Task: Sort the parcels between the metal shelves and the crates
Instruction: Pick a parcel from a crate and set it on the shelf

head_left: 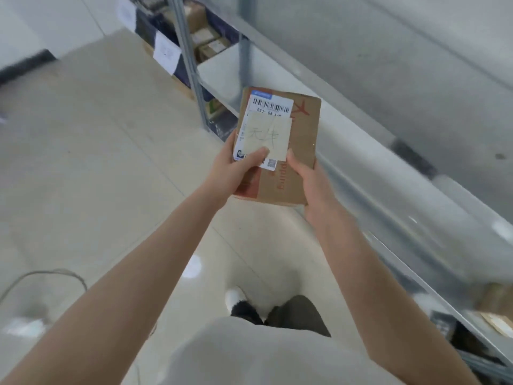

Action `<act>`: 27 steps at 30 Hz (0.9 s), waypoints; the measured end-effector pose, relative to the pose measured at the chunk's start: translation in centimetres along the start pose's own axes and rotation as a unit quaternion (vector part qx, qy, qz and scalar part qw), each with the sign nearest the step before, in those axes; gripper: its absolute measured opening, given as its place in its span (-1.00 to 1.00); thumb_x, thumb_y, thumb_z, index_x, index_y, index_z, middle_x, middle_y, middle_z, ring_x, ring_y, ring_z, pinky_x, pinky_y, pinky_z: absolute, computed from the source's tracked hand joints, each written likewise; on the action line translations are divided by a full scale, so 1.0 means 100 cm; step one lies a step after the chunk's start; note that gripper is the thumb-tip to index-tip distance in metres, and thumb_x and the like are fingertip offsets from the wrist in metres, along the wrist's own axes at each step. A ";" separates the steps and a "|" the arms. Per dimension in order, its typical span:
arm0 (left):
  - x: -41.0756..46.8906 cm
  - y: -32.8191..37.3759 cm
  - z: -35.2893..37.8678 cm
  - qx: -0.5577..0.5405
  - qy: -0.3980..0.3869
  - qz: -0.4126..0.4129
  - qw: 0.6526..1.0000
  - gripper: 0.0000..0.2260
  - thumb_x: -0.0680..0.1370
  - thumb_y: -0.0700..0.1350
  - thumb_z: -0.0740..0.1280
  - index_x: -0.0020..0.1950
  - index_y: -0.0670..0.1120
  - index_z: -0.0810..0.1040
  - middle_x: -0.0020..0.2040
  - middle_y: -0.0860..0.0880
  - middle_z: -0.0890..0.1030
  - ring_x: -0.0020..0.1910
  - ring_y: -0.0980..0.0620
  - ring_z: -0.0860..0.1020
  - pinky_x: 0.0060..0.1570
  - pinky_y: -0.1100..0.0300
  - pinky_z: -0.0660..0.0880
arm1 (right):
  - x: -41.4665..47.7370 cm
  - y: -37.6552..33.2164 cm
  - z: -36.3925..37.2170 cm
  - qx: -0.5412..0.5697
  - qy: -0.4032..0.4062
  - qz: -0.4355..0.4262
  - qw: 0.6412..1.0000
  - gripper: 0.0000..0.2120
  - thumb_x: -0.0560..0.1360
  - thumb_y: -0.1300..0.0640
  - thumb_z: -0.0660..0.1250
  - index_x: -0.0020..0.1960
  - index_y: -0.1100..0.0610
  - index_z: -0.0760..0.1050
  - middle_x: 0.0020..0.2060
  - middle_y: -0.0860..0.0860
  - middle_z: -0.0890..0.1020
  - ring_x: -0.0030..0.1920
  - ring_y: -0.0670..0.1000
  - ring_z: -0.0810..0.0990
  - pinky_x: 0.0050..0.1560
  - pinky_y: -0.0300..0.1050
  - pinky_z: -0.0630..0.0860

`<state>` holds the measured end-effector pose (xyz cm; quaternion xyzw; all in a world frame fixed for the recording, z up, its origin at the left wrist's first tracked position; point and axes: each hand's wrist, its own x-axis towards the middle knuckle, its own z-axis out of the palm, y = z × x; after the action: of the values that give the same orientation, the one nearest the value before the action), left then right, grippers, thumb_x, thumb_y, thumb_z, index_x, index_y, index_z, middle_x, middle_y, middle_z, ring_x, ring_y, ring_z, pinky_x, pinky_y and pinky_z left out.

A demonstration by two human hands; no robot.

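Note:
A flat brown cardboard parcel (298,140) is held up in front of me, label side facing me. It bears a white barcode label and a pale handwritten note. My left hand (234,170) grips its lower left edge, thumb on the label. My right hand (311,182) grips its lower right edge, thumb on the cardboard. The metal shelves (361,87) run along the right, just beyond the parcel. Dark crates (155,29) with paper tags and several boxes inside stand on the floor at the far end.
Pale tiled floor (97,151) stretches to the left and ahead. A grey cable (50,273) loops on the floor at lower left. Another brown parcel (497,301) lies on a shelf at the lower right. My feet are below on the floor.

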<state>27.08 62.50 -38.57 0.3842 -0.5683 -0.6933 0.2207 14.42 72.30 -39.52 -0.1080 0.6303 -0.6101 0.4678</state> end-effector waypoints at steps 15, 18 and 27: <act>0.154 0.078 -0.172 -0.033 0.135 0.026 0.990 -0.62 0.54 -0.10 0.44 0.33 0.00 0.47 0.16 0.05 0.67 0.10 0.04 0.66 0.17 0.05 0.57 | 0.173 -0.087 0.198 -0.052 -0.108 -0.006 0.993 -0.68 0.56 0.03 0.39 0.31 -0.02 0.51 0.09 -0.04 0.71 0.09 0.03 0.70 0.09 0.05 0.63; 0.197 0.106 -0.211 -0.028 0.156 0.025 0.987 -0.61 0.53 -0.08 0.44 0.33 0.00 0.47 0.15 0.06 0.67 0.09 0.06 0.66 0.13 0.09 0.57 | 0.222 -0.107 0.244 -0.053 -0.134 0.001 0.989 -0.67 0.55 0.01 0.40 0.31 -0.04 0.51 0.10 -0.04 0.71 0.10 0.04 0.69 0.16 0.13 0.61; 0.307 0.156 -0.356 -0.044 0.245 0.035 0.968 -0.61 0.53 -0.08 0.45 0.33 0.03 0.47 0.10 0.11 0.68 -0.01 0.17 0.67 -0.17 0.39 0.55 | 0.354 -0.140 0.408 -0.115 -0.209 0.017 0.971 -0.53 0.39 -0.21 0.44 0.27 -0.17 0.50 0.11 -0.08 0.69 0.19 0.07 0.62 0.27 0.22 0.51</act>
<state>34.28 13.70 -34.35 0.5121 -0.4788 -0.5942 0.3943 18.65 16.76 -36.11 -0.2756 0.5861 -0.4897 0.5837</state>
